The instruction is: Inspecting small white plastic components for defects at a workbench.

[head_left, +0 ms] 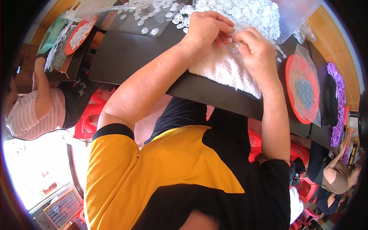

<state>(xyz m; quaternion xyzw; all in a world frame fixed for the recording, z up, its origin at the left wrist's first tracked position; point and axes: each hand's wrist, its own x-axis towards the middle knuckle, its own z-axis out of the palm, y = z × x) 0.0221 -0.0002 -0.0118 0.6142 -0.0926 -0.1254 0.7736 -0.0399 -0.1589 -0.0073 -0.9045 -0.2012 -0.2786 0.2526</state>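
My left hand (210,30) and my right hand (256,53) meet over a white towel (226,71) at the table's edge, both closed in a pinch. A small white plastic piece (234,49) shows at my right fingertips. What my left fingers grip is too small and too hidden to make out. Just beyond my hands, a clear plastic bin (293,23) holds a heap of small white oval plastic pieces (253,17). More such pieces (178,21) lie loose to the left of the heap.
On the right, a red tray (290,90) holds a clear bag with small grey metal parts (304,94). Purple strips (338,103) hang beyond it. At far left, a red plate (71,44) bears white pieces near a seated person (36,111). The dark table (130,57) spans between.
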